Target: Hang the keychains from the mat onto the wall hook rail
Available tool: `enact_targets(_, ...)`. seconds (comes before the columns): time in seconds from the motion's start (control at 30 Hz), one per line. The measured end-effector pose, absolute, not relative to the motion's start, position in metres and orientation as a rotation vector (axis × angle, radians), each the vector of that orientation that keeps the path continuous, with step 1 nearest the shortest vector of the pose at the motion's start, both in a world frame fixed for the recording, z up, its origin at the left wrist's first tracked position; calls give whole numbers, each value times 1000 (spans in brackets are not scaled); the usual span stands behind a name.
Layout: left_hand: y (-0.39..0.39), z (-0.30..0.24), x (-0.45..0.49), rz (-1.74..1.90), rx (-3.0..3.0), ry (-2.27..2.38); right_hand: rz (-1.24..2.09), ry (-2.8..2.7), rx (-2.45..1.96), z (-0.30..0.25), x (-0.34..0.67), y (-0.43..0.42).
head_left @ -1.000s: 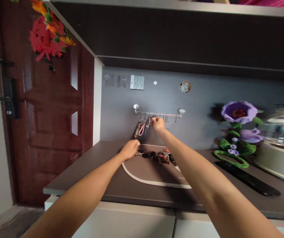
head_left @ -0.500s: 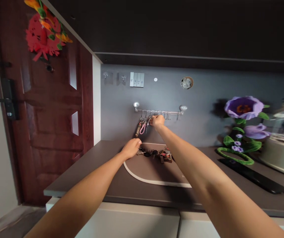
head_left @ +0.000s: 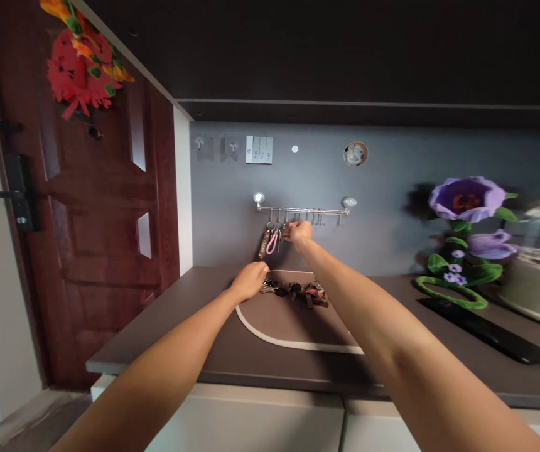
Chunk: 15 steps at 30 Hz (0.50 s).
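Observation:
At the hook rail (head_left: 307, 211) on the grey wall, my right hand (head_left: 301, 232) pinches a set of keys (head_left: 284, 231) just below the hooks. Left of it, a key ring with a pink loop (head_left: 272, 242) and a brown strap with lettering (head_left: 263, 245) hang from the rail. My left hand (head_left: 250, 280) is low over the back left part of the brown mat (head_left: 289, 320), its fingers curled; what they hold, if anything, is hidden. Beside it on the mat lies a heap of keys and key fobs (head_left: 305, 292).
Right of the mat stand a purple flower ornament (head_left: 466, 201), a long black object (head_left: 489, 333) and a white appliance with a clear top (head_left: 536, 285). A dark cabinet (head_left: 345, 50) overhangs the counter (head_left: 157, 333). A red-brown door (head_left: 110, 220) is at the left.
My right hand stays at the rail, and the keys at its fingertips have shifted slightly upward toward the hooks. The left hand keeps its place. The view has moved a little.

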<state>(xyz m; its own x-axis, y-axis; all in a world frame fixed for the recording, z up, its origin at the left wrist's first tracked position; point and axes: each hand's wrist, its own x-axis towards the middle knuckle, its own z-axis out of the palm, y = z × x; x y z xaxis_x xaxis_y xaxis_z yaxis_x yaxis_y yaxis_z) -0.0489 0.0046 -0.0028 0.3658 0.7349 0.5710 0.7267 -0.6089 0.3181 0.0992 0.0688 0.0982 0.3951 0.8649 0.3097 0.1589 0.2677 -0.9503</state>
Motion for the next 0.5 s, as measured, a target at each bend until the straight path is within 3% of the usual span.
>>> enact_targets(0.5, 11, -5, -56, 1166, 2566, 1413, 623, -1175, -1318, 78, 103, 35)
